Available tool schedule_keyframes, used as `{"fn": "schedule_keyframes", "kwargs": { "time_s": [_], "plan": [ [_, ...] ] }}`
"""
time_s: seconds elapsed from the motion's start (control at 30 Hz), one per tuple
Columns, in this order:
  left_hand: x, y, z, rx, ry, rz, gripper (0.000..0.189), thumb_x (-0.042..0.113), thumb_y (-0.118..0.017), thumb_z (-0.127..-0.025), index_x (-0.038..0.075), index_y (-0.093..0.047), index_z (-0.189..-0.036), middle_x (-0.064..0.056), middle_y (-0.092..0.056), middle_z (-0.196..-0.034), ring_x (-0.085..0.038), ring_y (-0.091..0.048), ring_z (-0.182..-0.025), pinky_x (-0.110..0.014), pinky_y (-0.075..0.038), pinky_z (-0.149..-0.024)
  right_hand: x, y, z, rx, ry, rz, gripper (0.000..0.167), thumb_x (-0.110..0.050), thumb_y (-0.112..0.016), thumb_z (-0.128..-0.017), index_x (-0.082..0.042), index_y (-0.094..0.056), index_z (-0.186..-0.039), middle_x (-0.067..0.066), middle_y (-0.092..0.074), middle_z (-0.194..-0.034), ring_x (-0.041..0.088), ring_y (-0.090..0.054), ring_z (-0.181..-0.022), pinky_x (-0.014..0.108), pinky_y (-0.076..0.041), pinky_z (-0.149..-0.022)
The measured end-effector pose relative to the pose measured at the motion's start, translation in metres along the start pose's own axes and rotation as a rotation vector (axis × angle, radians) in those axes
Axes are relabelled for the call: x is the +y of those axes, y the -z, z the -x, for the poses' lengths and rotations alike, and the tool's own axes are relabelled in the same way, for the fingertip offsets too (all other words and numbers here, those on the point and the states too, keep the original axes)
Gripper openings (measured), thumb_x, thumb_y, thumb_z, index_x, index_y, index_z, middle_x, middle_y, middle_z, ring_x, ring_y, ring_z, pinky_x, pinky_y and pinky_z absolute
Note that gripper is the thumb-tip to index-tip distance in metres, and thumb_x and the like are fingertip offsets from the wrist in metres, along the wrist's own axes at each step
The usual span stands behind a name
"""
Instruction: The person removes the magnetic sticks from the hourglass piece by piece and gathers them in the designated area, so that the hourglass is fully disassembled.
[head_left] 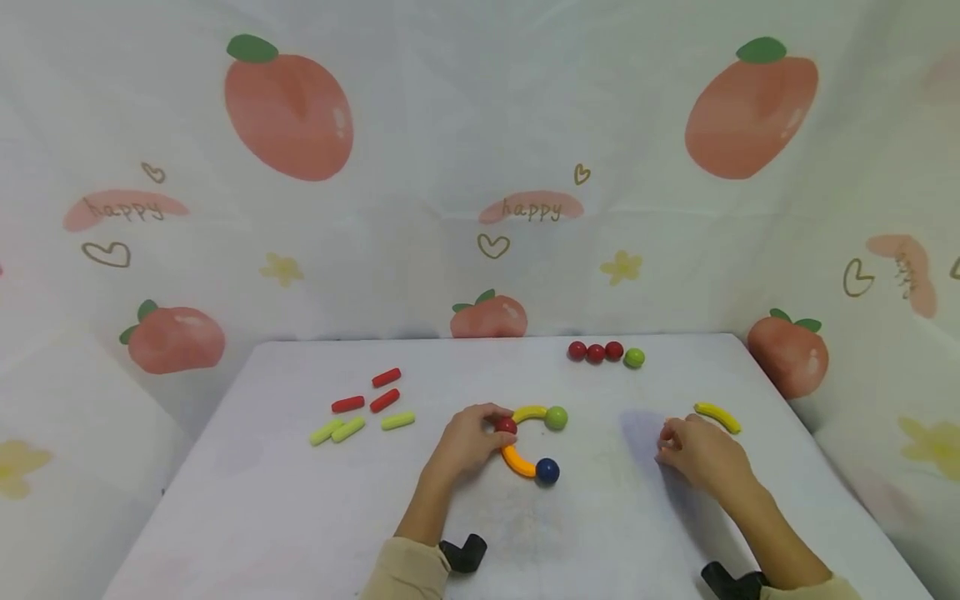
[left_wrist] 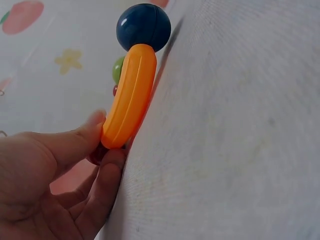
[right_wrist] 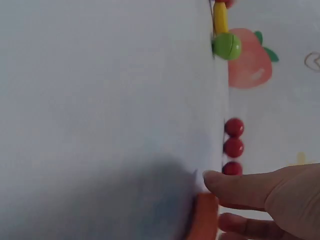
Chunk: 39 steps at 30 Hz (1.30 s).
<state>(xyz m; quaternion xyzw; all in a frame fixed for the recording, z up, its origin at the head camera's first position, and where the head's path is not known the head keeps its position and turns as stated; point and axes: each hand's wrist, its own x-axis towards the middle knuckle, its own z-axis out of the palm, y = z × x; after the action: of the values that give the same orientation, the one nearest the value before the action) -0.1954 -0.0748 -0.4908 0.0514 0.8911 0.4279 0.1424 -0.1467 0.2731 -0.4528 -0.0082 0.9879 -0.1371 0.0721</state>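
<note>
A: Count, head view. Centre of the white table (head_left: 300,517): one chain of five pieces — green ball (head_left: 556,417), yellow curved bar (head_left: 529,412), red ball (head_left: 506,426), orange curved bar (head_left: 517,461), dark blue ball (head_left: 547,472).

B: Left hand (head_left: 467,442)?

A: At the chain's left bend. Thumb and fingers curled in, pinching the red ball where the two bars meet; the left wrist view shows the thumb tip touching the orange bar's end.

B: Right hand (head_left: 693,454)?

A: Lower right of centre, knuckles up, fingers curled down onto the table. In the right wrist view an orange piece (right_wrist: 202,217) sits just under the fingertips; whether it is gripped, I cannot tell.

B: Loose stock?

A: Upper middle: a row of three red balls (head_left: 596,352) plus one green ball (head_left: 634,357), touching. Left: three red straight bars (head_left: 372,391), three lime straight bars (head_left: 362,425). Right: one yellow curved bar (head_left: 717,417) just above the right hand.
</note>
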Motion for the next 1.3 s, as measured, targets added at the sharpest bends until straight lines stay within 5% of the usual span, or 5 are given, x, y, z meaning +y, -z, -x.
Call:
{"fn": "schedule_keyframes", "kwargs": {
  "time_s": [0.13,0.4,0.93,1.1,1.3],
  "plan": [
    [0.0,-0.002,0.0,-0.004,-0.001,0.011,0.033,0.034,-0.078,-0.09,0.032,-0.071,-0.122,-0.001,-0.067,-0.128,-0.028,-0.055,-0.129,-0.056,-0.046,-0.113,-0.025,-0.003,-0.006,0.067,0.083,-0.019,0.028,-0.026,-0.082,-0.085,-0.009,-0.073,-0.107,0.008,-0.069,-0.099,0.023,-0.064,-0.09,0.046,-0.059,-0.074],
    [0.001,-0.01,0.001,-0.014,-0.019,0.018,0.032,0.036,-0.078,-0.09,0.034,-0.071,-0.121,0.001,-0.067,-0.13,-0.026,-0.055,-0.128,-0.056,-0.046,-0.113,-0.074,-0.04,-0.043,-0.039,0.247,-0.335,0.05,-0.031,-0.081,-0.088,-0.013,-0.062,-0.13,0.005,-0.062,-0.118,0.013,-0.055,-0.09,0.025,-0.056,-0.082],
    [0.005,0.0,0.002,-0.005,-0.003,-0.013,0.035,0.035,-0.077,-0.091,0.033,-0.07,-0.125,0.0,-0.066,-0.13,-0.026,-0.056,-0.127,-0.054,-0.049,-0.111,-0.091,-0.034,-0.067,-0.099,0.319,-0.342,0.018,-0.013,-0.07,-0.092,-0.018,-0.073,-0.109,0.005,-0.06,-0.11,0.019,-0.054,-0.098,0.039,-0.055,-0.093],
    [0.002,-0.001,0.004,-0.005,-0.013,-0.01,0.034,0.035,-0.076,-0.091,0.033,-0.07,-0.125,0.0,-0.066,-0.13,-0.026,-0.056,-0.127,-0.054,-0.048,-0.111,-0.067,-0.013,-0.081,0.005,0.246,-0.352,0.032,-0.01,-0.068,-0.091,-0.002,-0.064,-0.122,0.017,-0.061,-0.115,0.026,-0.057,-0.099,0.044,-0.055,-0.092],
    [0.0,0.0,0.004,-0.003,-0.016,-0.007,0.033,0.034,-0.076,-0.092,0.032,-0.07,-0.124,0.001,-0.067,-0.127,-0.024,-0.057,-0.123,-0.054,-0.048,-0.111,-0.04,0.0,-0.107,0.126,-0.007,-0.388,0.042,-0.015,-0.064,-0.093,0.009,-0.053,-0.125,0.025,-0.056,-0.121,0.033,-0.054,-0.104,0.046,-0.053,-0.095]
  ]
}}
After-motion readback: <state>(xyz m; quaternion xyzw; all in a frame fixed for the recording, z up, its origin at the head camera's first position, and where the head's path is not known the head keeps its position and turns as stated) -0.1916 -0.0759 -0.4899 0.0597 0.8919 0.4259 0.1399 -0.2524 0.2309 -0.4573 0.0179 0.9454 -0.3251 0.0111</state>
